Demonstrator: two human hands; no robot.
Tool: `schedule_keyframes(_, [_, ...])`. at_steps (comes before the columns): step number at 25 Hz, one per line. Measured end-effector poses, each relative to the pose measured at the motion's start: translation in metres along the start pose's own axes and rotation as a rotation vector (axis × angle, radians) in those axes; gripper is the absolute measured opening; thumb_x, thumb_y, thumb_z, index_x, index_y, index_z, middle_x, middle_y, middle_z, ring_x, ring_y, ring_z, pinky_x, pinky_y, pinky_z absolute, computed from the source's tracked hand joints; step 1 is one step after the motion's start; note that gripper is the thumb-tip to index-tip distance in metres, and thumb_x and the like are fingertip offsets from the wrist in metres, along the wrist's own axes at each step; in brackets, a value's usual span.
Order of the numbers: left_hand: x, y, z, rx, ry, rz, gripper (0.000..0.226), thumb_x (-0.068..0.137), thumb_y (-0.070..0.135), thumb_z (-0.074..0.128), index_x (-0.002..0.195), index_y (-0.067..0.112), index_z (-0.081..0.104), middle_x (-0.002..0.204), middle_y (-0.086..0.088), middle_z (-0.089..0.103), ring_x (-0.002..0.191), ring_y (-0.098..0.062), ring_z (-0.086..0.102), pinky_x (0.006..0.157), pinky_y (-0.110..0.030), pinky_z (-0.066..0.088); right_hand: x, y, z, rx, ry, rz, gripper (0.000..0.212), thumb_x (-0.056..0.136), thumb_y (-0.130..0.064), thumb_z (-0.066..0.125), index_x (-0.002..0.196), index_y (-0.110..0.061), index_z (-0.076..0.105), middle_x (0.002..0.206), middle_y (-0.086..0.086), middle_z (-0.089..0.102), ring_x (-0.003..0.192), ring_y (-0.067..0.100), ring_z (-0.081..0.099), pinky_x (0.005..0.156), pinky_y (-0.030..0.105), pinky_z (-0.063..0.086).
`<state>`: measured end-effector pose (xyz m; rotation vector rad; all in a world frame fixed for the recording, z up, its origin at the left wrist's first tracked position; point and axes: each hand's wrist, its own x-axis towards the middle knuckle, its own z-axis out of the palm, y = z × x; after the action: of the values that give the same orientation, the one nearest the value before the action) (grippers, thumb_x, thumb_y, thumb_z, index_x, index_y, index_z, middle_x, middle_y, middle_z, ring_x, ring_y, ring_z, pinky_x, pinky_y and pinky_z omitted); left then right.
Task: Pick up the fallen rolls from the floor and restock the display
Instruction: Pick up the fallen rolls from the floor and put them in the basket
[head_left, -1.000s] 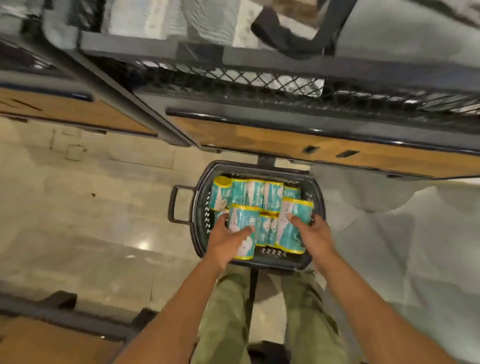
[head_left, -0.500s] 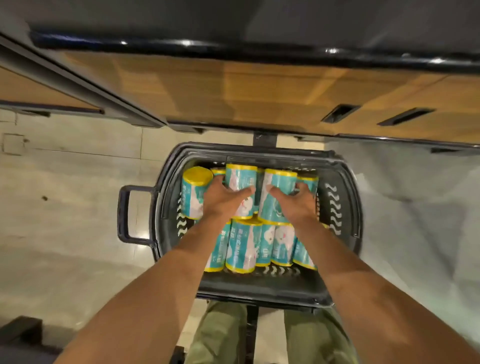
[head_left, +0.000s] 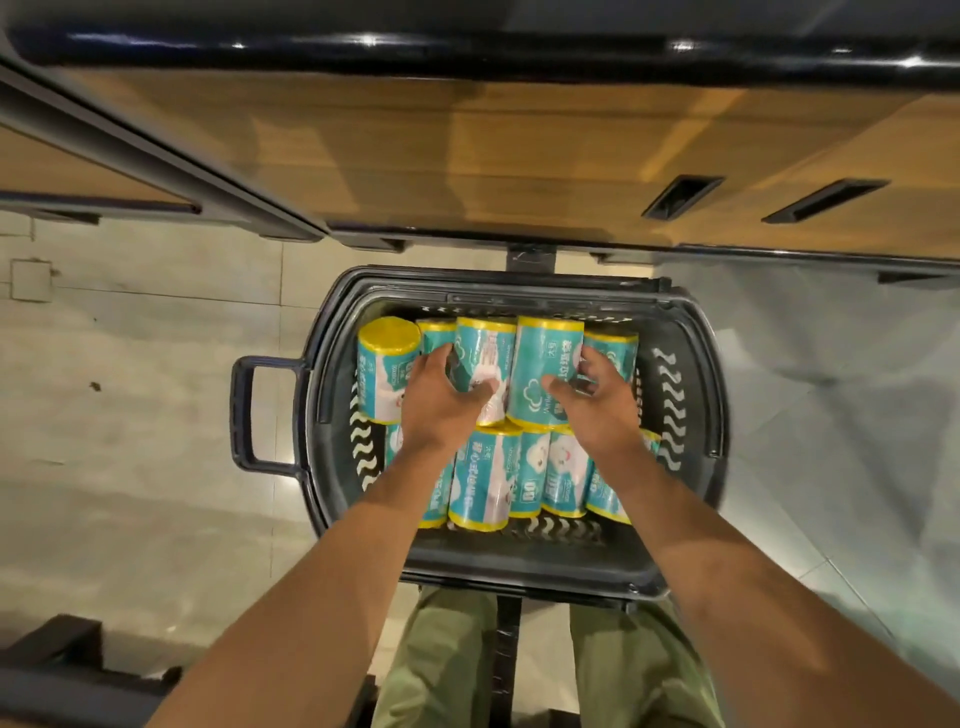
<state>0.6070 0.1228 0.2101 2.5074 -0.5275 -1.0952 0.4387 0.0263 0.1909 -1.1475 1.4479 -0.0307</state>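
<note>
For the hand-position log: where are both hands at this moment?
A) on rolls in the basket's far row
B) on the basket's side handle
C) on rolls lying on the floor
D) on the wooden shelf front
A: the left hand curls round a teal roll and the right hand round the neighbouring roll, both in the far row of the basket.

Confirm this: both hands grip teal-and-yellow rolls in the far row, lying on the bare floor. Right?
Wrong place. In the head view, the left hand and right hand do grip teal-and-yellow rolls in the far row, but those rolls lie inside the dark basket.
</note>
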Motion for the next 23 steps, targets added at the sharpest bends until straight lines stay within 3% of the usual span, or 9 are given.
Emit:
schedule_keyframes(4, [-0.018, -0.007, -0.035, -0.264, -0.058, -0.057, 0.043, 0.086, 0.023, 0.081, 0.126, 0.023, 0.063, 0.124, 0.005, 0.064, 0.114, -0.015, 0.063, 0.092, -0.035, 0.055, -0.040, -0.003, -0.026, -0.052, 0.039, -0.084, 0.058, 0.088, -0.047, 0.077, 0.139, -0.027, 0.057, 0.129, -0.012, 0.061, 0.117, 0.007, 0.059, 0.093, 0.028, 0.051])
schedule_keyframes(6, [-0.035, -0.017, -0.055, -0.386, 0.006, -0.086, 0.028, 0.089, 0.013, 0.078, 0.113, 0.023, 0.067, 0.117, -0.002, 0.068, 0.112, -0.023, 0.065, 0.089, -0.034, 0.054, -0.065, -0.003, -0.046, -0.052, 0.031, -0.112, 0.054, 0.089, -0.041, 0.078, 0.137, -0.027, 0.058, 0.127, -0.013, 0.062, 0.116, 0.003, 0.059, 0.089, 0.019, 0.047])
schedule_keyframes(9, [-0.061, -0.034, -0.084, -0.636, 0.085, -0.128, 0.022, 0.084, -0.011, 0.071, 0.099, 0.005, 0.067, 0.094, -0.004, 0.072, 0.092, -0.027, 0.066, 0.088, -0.036, 0.052, -0.086, 0.002, -0.074, -0.101, 0.110, -0.125, 0.041, 0.088, -0.034, 0.080, 0.125, -0.031, 0.064, 0.123, -0.011, 0.068, 0.113, 0.009, 0.065, 0.096, 0.030, 0.053])
schedule_keyframes(12, [-0.086, -0.054, -0.111, -0.602, 0.180, -0.140, 0.026, 0.087, -0.018, 0.064, 0.112, -0.014, 0.062, 0.091, -0.012, 0.068, 0.081, -0.011, 0.065, 0.083, -0.016, 0.053, -0.090, 0.010, -0.100, -0.127, 0.194, -0.070, 0.036, 0.087, -0.030, 0.080, 0.119, -0.031, 0.064, 0.125, -0.007, 0.069, 0.113, 0.017, 0.067, 0.101, 0.036, 0.054])
schedule_keyframes(14, [-0.088, -0.069, -0.126, -0.528, 0.264, -0.165, 0.027, 0.089, -0.010, 0.069, 0.115, -0.010, 0.064, 0.102, -0.017, 0.065, 0.084, -0.007, 0.065, 0.087, -0.019, 0.054, -0.087, 0.017, -0.113, -0.222, 0.287, -0.092, 0.044, 0.087, -0.039, 0.078, 0.126, -0.024, 0.065, 0.126, 0.000, 0.069, 0.112, 0.023, 0.068, 0.100, 0.041, 0.055])
schedule_keyframes(17, [-0.052, -0.099, -0.136, -0.346, 0.293, -0.207, 0.052, 0.083, 0.017, 0.083, 0.128, -0.001, 0.063, 0.124, -0.015, 0.064, 0.111, -0.027, 0.061, 0.103, -0.039, 0.047, -0.072, 0.037, -0.122, -0.317, 0.479, -0.221, 0.054, 0.084, -0.045, 0.080, 0.124, -0.013, 0.064, 0.123, 0.010, 0.065, 0.110, 0.027, 0.064, 0.097, 0.043, 0.053])
schedule_keyframes(19, [-0.026, -0.116, -0.132, -0.276, 0.242, -0.228, 0.060, 0.087, 0.025, 0.080, 0.139, 0.005, 0.056, 0.133, -0.009, 0.060, 0.119, -0.026, 0.058, 0.104, -0.035, 0.046, -0.061, 0.056, -0.122, -0.330, 0.573, -0.249, 0.062, 0.080, -0.040, 0.087, 0.127, -0.009, 0.061, 0.122, 0.012, 0.062, 0.108, 0.024, 0.061, 0.094, 0.036, 0.051])
schedule_keyframes(21, [-0.005, -0.130, -0.124, -0.269, 0.171, -0.216, 0.051, 0.089, 0.031, 0.078, 0.134, 0.011, 0.061, 0.125, -0.008, 0.068, 0.114, -0.027, 0.065, 0.099, -0.039, 0.052, -0.051, 0.061, -0.122, -0.213, 0.575, -0.160, 0.065, 0.079, -0.034, 0.089, 0.131, -0.009, 0.060, 0.123, 0.010, 0.063, 0.105, 0.021, 0.061, 0.089, 0.031, 0.052])
schedule_keyframes(23, [0.005, -0.136, -0.115, -0.268, 0.107, -0.199, 0.038, 0.087, 0.035, 0.079, 0.117, 0.014, 0.069, 0.108, -0.010, 0.074, 0.102, -0.032, 0.070, 0.089, -0.046, 0.056, -0.044, 0.063, -0.121, -0.179, 0.502, 0.013, 0.048, 0.085, -0.036, 0.083, 0.123, -0.012, 0.066, 0.111, 0.006, 0.069, 0.096, 0.021, 0.065, 0.078, 0.029, 0.053])
